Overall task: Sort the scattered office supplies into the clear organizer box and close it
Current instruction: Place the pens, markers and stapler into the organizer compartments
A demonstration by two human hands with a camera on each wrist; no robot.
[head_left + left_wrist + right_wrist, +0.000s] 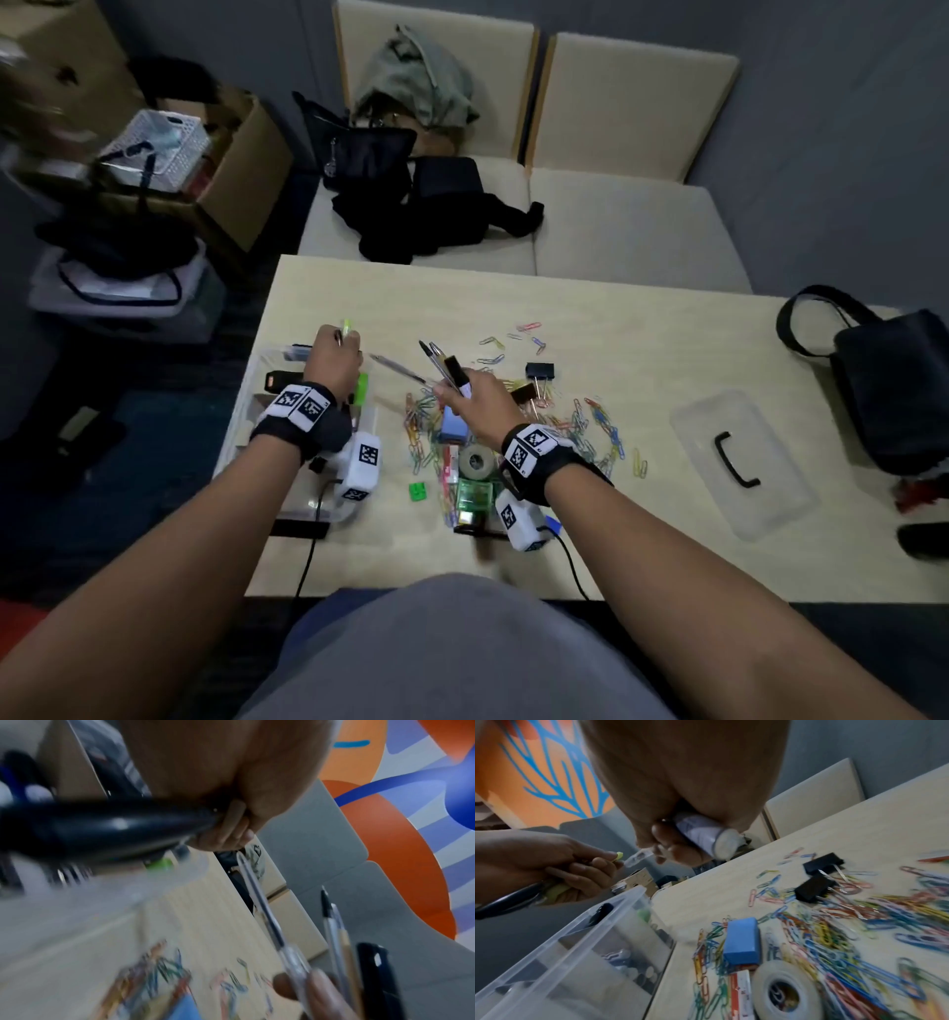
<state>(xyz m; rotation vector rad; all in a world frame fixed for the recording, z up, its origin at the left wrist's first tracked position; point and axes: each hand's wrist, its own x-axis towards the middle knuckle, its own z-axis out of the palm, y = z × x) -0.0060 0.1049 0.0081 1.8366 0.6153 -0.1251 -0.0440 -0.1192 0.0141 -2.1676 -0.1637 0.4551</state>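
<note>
Pens are being gathered: several pens are gripped in the right hand, a yellow highlighter in the left hand, over the clear organizer box at centre left. Lowering them in seems next. Paper clips remain scattered mid-frame; the lid lies right.

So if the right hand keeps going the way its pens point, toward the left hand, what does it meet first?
Probably the left hand itself, gripping a yellow-green highlighter over the clear plastic organizer box. The right hand holds a clear ballpoint pen whose tip nearly reaches those fingers, though depth is unclear.
</note>
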